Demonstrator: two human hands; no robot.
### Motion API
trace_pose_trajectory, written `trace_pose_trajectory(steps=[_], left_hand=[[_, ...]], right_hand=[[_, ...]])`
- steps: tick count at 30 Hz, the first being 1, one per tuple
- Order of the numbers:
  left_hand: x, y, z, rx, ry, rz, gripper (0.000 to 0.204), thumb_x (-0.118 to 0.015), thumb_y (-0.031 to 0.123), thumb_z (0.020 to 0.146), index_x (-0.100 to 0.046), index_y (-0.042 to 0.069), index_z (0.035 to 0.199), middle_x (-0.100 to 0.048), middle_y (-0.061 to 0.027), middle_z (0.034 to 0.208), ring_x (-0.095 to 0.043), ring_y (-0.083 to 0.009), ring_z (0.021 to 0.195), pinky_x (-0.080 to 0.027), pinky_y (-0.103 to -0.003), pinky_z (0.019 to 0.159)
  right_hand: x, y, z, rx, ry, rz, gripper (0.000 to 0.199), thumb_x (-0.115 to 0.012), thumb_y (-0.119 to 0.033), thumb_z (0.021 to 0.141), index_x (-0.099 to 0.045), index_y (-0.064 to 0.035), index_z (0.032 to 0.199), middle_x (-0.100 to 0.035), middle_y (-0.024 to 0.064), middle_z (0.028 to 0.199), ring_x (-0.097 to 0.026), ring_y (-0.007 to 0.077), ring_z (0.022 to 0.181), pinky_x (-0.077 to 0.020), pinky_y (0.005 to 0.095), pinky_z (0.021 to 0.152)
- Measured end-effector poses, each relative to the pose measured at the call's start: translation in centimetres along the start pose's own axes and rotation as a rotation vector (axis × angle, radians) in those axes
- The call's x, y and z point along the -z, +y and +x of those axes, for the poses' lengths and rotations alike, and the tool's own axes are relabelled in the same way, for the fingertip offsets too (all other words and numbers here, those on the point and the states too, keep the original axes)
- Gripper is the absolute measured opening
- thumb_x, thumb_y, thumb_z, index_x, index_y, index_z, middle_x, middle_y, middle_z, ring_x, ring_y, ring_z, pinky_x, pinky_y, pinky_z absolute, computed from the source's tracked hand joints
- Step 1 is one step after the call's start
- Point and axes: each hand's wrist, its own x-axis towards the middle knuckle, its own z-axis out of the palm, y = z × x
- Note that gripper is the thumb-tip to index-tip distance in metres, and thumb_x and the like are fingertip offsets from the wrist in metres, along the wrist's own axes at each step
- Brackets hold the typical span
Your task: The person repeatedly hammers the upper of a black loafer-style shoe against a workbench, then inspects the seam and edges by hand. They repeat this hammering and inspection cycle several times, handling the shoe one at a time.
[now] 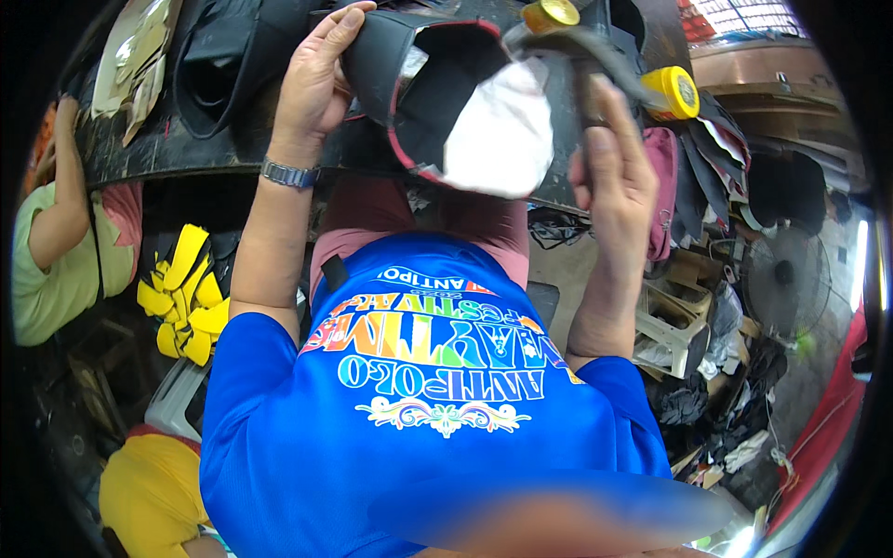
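Head view shows the left hand [316, 88] closed around a black shoe upper [419, 84] above the desk [158, 153], while the right hand [614, 177] grips a brush [595, 46] at its white lining [502, 130]; gluing looks underway, unfinished.

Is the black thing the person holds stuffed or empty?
Stuffed: white crumpled filling bulges from the opening of the black red-edged piece, gripped by the left hand.

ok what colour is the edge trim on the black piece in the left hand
Red, along the rim of the black piece held by the left hand; head view.
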Motion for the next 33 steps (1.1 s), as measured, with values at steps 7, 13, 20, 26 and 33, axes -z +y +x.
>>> trace_pose_trajectory(steps=[7,13,20,26,33], left_hand=[[-0.5,-0.3,0.6,-0.003,0.222,0.262,0.027,-0.065,0.020,0.098,-0.068,0.000,0.116,-0.071,-0.0044,0.104,-0.066,-0.0118,0.089,-0.054,-0.026,0.081],[0.0,-1.3,1.3,0.060,0.232,0.147,0.029,-0.064,0.019,0.098,-0.067,-0.001,0.119,-0.071,-0.0074,0.111,-0.067,-0.0145,0.097,-0.053,-0.027,0.086],[-0.7,-2.5,2.9,0.031,0.221,0.188,0.030,-0.065,0.018,0.097,-0.066,-0.001,0.121,-0.069,-0.0077,0.114,-0.065,-0.0156,0.101,-0.052,-0.030,0.090],[-1.1,-2.5,3.4,0.034,0.235,0.149,0.028,-0.064,0.017,0.097,-0.067,0.000,0.120,-0.070,-0.0078,0.112,-0.066,-0.0162,0.098,-0.054,-0.031,0.087],[-1.5,-2.5,3.7,0.109,0.237,0.040,0.025,-0.064,0.017,0.097,-0.068,0.002,0.116,-0.071,-0.0073,0.108,-0.068,-0.0165,0.093,-0.056,-0.033,0.083]], right_hand=[[-4.7,2.2,2.7,0.266,-0.282,-0.465,0.039,-0.056,-0.025,0.102,-0.056,-0.0123,0.139,-0.074,0.0134,0.099,-0.073,0.0262,0.087,-0.0548,0.0368,0.078],[-4.1,1.9,1.6,-0.008,-0.191,-0.212,0.037,-0.060,-0.024,0.101,-0.060,-0.0114,0.136,-0.074,0.0160,0.097,-0.073,0.0261,0.083,-0.0545,0.0354,0.074],[-4.6,1.8,2.1,-0.002,-0.233,-0.506,0.037,-0.060,-0.027,0.100,-0.060,-0.0205,0.136,-0.072,0.0195,0.094,-0.071,0.0274,0.076,-0.0536,0.0355,0.075],[-3.3,4.3,-1.1,0.127,-0.192,-0.291,0.040,-0.054,-0.022,0.104,-0.055,-0.0076,0.141,-0.061,-0.0004,0.075,-0.052,0.0037,0.062,-0.0460,0.0226,0.058],[-1.6,4.9,-2.3,0.048,-0.093,-0.308,0.042,-0.056,-0.020,0.103,-0.053,-0.0093,0.144,-0.058,-0.0024,0.079,-0.046,0.0025,0.062,-0.0417,0.0188,0.058]])
